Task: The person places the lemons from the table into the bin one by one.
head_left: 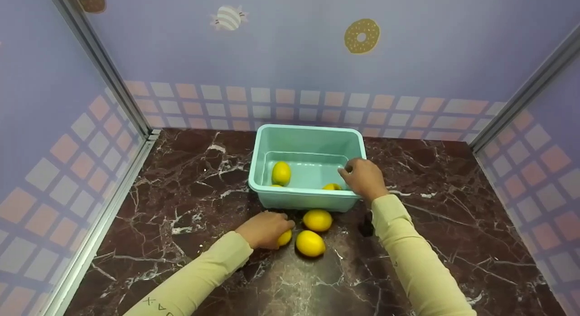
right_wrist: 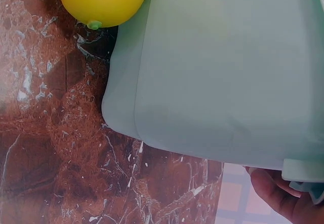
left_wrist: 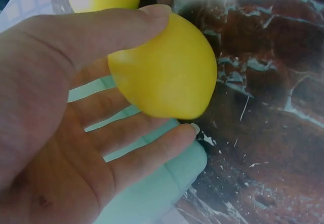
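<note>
My left hand is in front of the bin and holds a lemon between its thumb and fingers, close over the tabletop. In the left wrist view the thumb lies across the lemon's top, and the other fingers reach behind and below it. At the right front corner of the mint-green plastic bin, my right hand grips the rim, its fingers partly hidden by the bin wall in the right wrist view. Two lemons, one near the bin and one nearer me, lie right of my left hand.
Inside the bin, one lemon lies at the left, with others partly hidden behind the front wall. The bin stands on a dark red marbled table near the patterned back wall. Metal-edged side panels border the table left and right.
</note>
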The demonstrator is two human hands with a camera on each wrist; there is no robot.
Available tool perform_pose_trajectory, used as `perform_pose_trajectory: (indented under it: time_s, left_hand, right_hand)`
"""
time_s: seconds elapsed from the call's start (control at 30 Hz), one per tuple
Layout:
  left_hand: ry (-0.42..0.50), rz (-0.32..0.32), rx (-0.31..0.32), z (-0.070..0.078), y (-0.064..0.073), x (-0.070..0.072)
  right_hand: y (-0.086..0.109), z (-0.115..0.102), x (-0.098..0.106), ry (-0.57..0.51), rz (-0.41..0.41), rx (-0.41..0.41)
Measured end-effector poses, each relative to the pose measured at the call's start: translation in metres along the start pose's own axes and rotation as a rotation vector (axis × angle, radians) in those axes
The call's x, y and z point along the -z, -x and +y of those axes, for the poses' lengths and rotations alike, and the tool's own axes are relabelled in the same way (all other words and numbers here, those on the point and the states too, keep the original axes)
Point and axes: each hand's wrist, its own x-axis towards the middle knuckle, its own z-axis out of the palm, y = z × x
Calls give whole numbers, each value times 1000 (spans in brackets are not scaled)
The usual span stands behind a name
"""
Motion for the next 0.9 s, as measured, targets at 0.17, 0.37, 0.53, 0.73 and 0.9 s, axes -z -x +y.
perform_pose_trajectory:
  time_s: [0.17,0.37,0.53,0.73,0.9]
  left_hand:
    - [6,-44,8,2,0,-5]
    - [12,-79,21,4,-1,-7]
    - [15,-85,28,4,0,-6]
    - [14,-75,18,3,0,-5]
    - [9,-67,9,3,0,-3]
  right_hand:
    - [0,-1,-1,2,4,3]
    - [0,1,-1,11,4,3]
    - [-1,1,-2,8,7,3]
    - [-1,0,-1,5,-2,-6]
    - [0,0,0,6,-5,-6]
